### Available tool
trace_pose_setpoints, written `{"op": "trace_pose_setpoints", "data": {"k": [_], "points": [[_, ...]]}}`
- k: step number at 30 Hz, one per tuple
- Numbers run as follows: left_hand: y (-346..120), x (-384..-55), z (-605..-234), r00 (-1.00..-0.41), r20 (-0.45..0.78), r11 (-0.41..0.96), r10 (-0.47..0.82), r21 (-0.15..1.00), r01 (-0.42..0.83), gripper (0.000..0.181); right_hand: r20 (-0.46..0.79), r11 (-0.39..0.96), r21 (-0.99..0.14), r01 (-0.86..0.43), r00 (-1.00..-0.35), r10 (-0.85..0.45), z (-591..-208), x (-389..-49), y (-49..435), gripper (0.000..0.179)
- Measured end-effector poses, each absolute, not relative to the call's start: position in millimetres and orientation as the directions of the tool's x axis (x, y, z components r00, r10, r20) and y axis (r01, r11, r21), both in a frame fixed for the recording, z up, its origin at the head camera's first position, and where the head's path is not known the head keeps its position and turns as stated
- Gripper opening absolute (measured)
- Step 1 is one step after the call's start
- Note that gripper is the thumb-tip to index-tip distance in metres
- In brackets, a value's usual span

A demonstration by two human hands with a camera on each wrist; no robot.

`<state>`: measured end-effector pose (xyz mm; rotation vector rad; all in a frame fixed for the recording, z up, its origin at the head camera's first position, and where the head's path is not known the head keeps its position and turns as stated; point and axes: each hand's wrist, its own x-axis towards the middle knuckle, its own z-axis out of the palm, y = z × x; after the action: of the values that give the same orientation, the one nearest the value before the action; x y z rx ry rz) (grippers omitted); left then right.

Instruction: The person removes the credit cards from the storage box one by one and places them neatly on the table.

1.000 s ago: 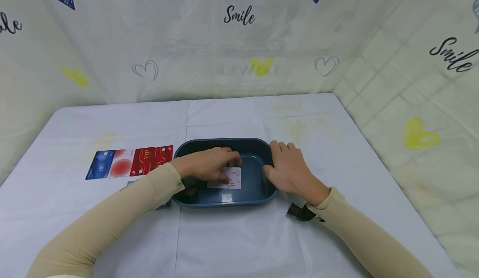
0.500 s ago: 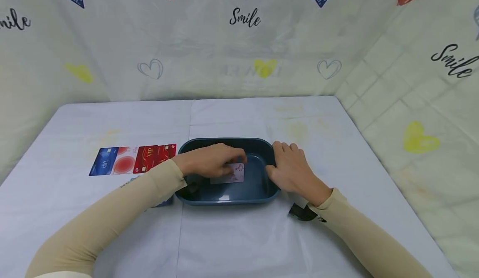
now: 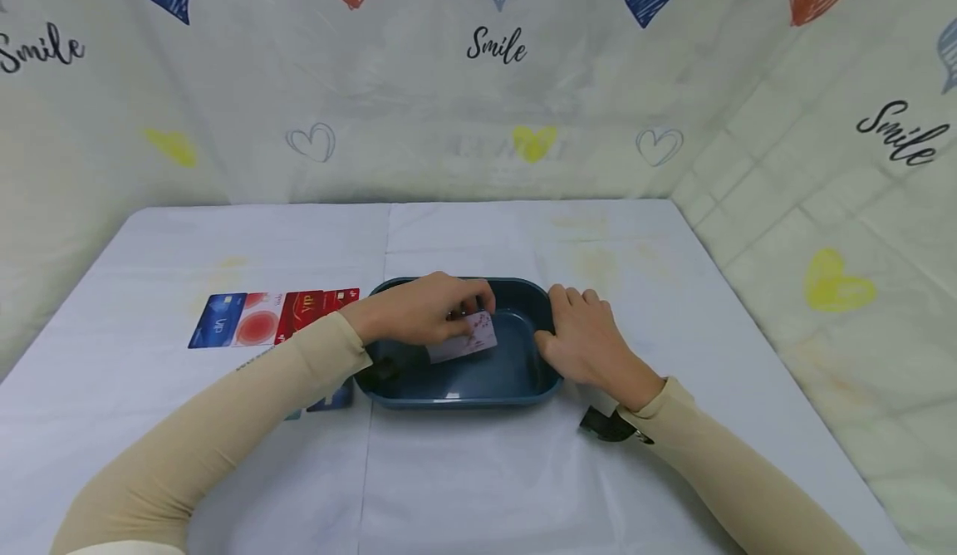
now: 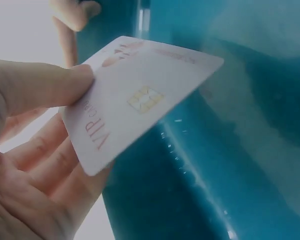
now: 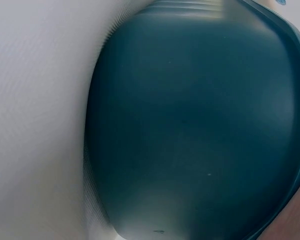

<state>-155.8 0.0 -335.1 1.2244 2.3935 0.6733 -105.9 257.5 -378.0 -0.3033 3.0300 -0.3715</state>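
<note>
Over the dark blue tray [image 3: 463,401], my left hand [image 3: 419,307] pinches a pale pink and white VIP card [image 3: 478,335]. In the left wrist view the thumb lies on the face of the card [image 4: 140,95], with fingers behind it; a chip and red lettering show. The card is tilted and raised off the tray floor. My right hand [image 3: 586,337] grips the tray's right rim, its fingers over the edge and partly hidden. The right wrist view is mostly filled by the tray's teal outer surface [image 5: 195,115].
Left of the tray, a blue VIP card [image 3: 218,321], a card with a red circle [image 3: 257,327] and two red cards [image 3: 301,309] lie in a row. Another blue card [image 3: 334,397] lies nearer, partly behind the left sleeve. A black device [image 3: 607,424] hangs at the right wrist.
The pink card lay flat on the tray floor and is now lifted and tilted in my left hand. My right hand stays on the rim. The head view has shifted slightly.
</note>
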Motion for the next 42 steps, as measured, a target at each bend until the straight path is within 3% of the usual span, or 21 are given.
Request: {"op": "trace_pose_setpoints", "data": {"k": [24,42], "points": [[-41.6,-142.0,-290.3,-0.671,0.012,0.523,0.741,0.616,0.589,0.029,-0.075,0.950,-0.249,-0.186,-0.975,-0.211,-378.7,-106.4,257.5,0.029],[-85.6,-130.7,-269.4,-0.777,0.076,0.603,0.625,0.585,0.542,0.037,-0.058,0.943,-0.257,-0.213,-0.970,-0.235,-377.0,-106.3,256.6,0.026]]}}
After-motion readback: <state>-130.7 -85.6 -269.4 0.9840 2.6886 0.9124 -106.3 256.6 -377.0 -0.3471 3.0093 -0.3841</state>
